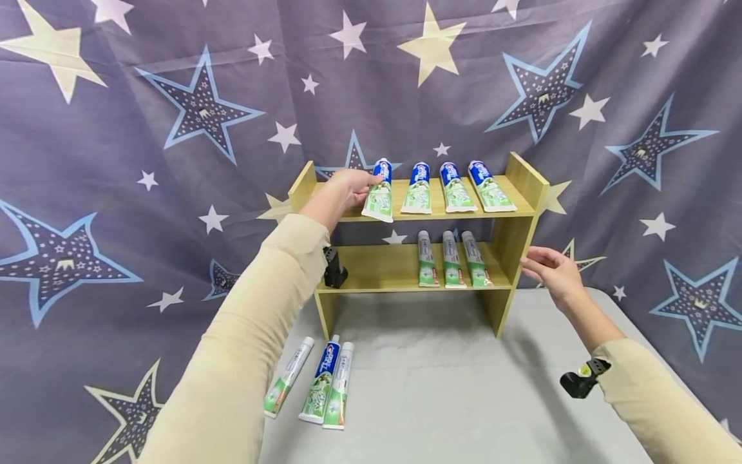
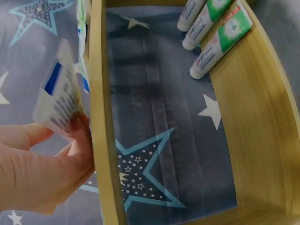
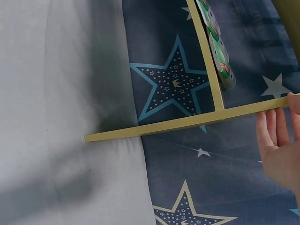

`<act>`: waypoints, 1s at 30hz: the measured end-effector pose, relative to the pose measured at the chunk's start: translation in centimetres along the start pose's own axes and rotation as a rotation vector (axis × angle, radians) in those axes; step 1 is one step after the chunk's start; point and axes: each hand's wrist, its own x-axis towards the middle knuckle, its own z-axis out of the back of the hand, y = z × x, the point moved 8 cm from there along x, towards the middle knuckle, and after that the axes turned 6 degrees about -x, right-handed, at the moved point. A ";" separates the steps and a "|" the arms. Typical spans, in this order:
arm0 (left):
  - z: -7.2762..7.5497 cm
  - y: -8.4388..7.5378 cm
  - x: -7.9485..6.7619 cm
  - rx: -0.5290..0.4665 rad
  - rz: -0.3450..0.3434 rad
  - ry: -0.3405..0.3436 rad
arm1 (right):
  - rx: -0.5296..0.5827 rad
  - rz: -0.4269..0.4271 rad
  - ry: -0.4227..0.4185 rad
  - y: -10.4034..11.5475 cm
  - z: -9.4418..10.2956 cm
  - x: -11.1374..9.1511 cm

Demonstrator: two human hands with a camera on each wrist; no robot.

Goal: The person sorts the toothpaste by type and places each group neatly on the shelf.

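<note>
My left hand (image 1: 351, 185) pinches a blue, white and green toothpaste tube (image 1: 379, 196) at the front of the top board, its cap end tipped up and back. In the left wrist view the tube's printed back (image 2: 63, 96) shows between thumb and fingers. Three matching tubes, among them the nearest toothpaste tube (image 1: 419, 190), lie on the top board to its right. My right hand (image 1: 553, 274) grips the right side panel of the wooden shelf (image 1: 524, 238), thumb on the front edge and fingers along the outer face in the right wrist view.
Three grey and green toothpaste tubes (image 1: 450, 261) lie side by side at the right of the middle board. On the grey tabletop (image 1: 429, 386), front left, lie a blue-capped tube (image 1: 321, 383) and two white-green tubes (image 1: 290, 377). A star-patterned curtain (image 1: 261, 84) hangs behind.
</note>
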 end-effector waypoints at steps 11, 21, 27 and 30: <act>-0.4 -0.4 -0.6 0.075 -0.049 -0.039 | 0.031 0.003 -0.003 -0.2 -0.1 0.3; -1.6 0.2 0.2 0.195 0.079 0.221 | 0.080 0.000 -0.007 -0.2 0.0 0.3; -1.4 0.2 0.0 0.219 0.049 0.157 | 0.075 -0.004 -0.021 -0.3 0.0 0.3; -1.4 0.1 -0.1 0.218 0.023 0.117 | 0.084 -0.003 -0.026 -0.3 -0.1 0.4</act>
